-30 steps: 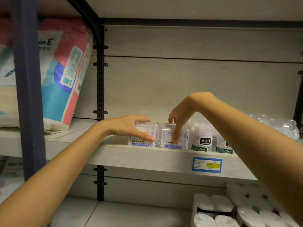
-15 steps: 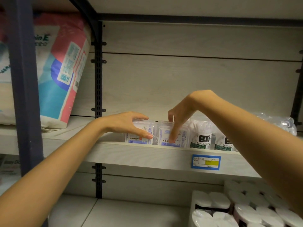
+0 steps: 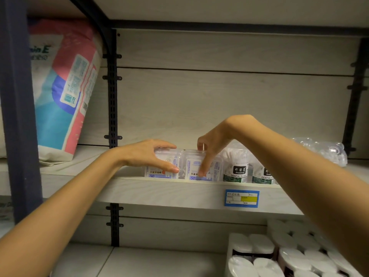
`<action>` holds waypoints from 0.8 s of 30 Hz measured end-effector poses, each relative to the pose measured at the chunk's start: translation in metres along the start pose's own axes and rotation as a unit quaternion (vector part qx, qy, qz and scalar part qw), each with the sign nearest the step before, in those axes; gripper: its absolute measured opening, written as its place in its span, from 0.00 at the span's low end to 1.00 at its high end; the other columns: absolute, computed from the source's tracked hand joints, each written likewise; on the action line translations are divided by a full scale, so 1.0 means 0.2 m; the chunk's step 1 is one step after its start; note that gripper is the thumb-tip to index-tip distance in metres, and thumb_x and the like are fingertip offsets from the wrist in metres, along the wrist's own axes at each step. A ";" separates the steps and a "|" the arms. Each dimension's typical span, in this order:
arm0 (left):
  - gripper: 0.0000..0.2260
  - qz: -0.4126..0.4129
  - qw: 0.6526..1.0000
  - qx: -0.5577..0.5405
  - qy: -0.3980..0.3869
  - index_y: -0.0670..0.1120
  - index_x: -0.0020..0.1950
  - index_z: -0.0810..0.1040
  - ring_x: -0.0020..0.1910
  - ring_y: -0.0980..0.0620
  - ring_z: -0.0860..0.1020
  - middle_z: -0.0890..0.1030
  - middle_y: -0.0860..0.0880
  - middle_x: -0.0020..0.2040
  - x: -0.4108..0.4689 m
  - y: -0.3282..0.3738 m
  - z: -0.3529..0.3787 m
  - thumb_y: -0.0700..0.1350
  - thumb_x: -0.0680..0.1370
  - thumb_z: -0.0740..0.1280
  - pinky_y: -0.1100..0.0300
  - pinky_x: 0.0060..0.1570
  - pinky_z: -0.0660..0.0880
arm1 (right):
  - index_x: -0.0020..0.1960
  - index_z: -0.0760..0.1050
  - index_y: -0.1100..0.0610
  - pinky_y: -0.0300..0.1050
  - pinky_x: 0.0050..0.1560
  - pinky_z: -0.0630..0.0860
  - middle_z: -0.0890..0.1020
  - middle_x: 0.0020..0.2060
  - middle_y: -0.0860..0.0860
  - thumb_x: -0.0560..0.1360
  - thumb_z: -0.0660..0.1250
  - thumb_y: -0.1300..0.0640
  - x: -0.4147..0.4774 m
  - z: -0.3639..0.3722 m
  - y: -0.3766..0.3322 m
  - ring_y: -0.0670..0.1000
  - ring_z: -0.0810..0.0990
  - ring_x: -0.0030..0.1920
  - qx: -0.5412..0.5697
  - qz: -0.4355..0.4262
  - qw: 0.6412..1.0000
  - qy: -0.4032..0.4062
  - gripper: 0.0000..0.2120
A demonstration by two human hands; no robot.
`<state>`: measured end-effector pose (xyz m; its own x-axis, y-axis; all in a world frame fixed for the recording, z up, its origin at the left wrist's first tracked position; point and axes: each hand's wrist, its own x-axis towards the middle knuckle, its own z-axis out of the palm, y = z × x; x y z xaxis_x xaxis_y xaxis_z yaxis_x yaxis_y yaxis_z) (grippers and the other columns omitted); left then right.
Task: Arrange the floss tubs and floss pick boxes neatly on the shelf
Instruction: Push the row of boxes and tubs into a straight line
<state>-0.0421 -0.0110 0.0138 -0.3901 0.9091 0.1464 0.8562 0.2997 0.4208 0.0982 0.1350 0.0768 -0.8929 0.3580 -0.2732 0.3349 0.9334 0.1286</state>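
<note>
Left hand (image 3: 145,154) gripping clear plastic box (image 3: 172,159), right hand (image 3: 213,140) pinching second box (image 3: 192,166)

Dim, flat, greyish light overall; I see no lamp. Both forearms read evenly lit, with no hard shadow edges. A soft shadow sits under the left hand (image 3: 147,156) on the shelf (image 3: 179,193). There is a faint sheen on the clear floss pick boxes (image 3: 214,166) under the fingers, and brighter glints on the plastic pack (image 3: 323,150) well right of the right hand (image 3: 216,143). Wide-angle bend shows: the dark post (image 3: 16,96) far left of the left hand leans. The toilet rolls (image 3: 279,256) below the right hand smear soft. Print near the fingers is legible but slightly noisy.
</note>
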 end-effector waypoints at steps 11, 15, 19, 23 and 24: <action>0.24 0.116 0.971 0.033 0.206 0.52 0.64 0.74 0.57 0.61 0.71 0.75 0.57 0.59 0.01 0.37 -0.04 0.59 0.71 0.67 0.77 0.51 0.64 | 0.69 0.66 0.48 0.45 0.65 0.65 0.73 0.65 0.45 0.72 0.64 0.43 -0.48 -0.04 0.43 0.46 0.72 0.63 0.059 0.000 0.980 0.192 0.27; 0.23 0.155 0.974 0.095 0.138 0.52 0.66 0.74 0.58 0.57 0.72 0.75 0.55 0.60 0.14 0.59 0.10 0.59 0.73 0.67 0.68 0.48 0.68 | 0.66 0.69 0.49 0.43 0.63 0.68 0.76 0.62 0.45 0.71 0.66 0.45 -0.46 0.13 0.55 0.45 0.74 0.60 0.052 0.026 0.983 0.174 0.25; 0.23 0.160 0.971 0.147 0.096 0.51 0.65 0.74 0.56 0.54 0.73 0.75 0.51 0.60 0.23 0.65 0.18 0.60 0.73 0.65 0.66 0.45 0.68 | 0.64 0.72 0.48 0.38 0.57 0.70 0.78 0.59 0.45 0.70 0.67 0.43 -0.44 0.22 0.59 0.44 0.75 0.57 0.059 -0.010 0.970 0.234 0.23; 0.22 0.159 0.975 0.128 0.091 0.52 0.64 0.75 0.53 0.56 0.72 0.75 0.53 0.58 0.24 0.64 0.19 0.59 0.72 0.67 0.61 0.53 0.73 | 0.63 0.74 0.48 0.39 0.55 0.72 0.78 0.59 0.46 0.70 0.67 0.42 -0.40 0.24 0.60 0.46 0.76 0.57 0.051 -0.027 0.965 0.256 0.23; 0.22 0.158 0.975 0.124 0.090 0.52 0.64 0.76 0.52 0.56 0.72 0.74 0.53 0.57 0.23 0.64 0.19 0.59 0.72 0.67 0.59 0.55 0.73 | 0.62 0.75 0.48 0.40 0.56 0.72 0.79 0.58 0.47 0.70 0.67 0.41 -0.39 0.25 0.61 0.46 0.77 0.56 0.047 -0.029 0.964 0.259 0.23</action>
<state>0.0627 0.0805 0.0399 -0.1266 0.9086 0.3980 0.9904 0.0932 0.1021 0.2239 0.2211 0.0667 -0.9336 0.2678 0.2382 0.2837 0.9583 0.0345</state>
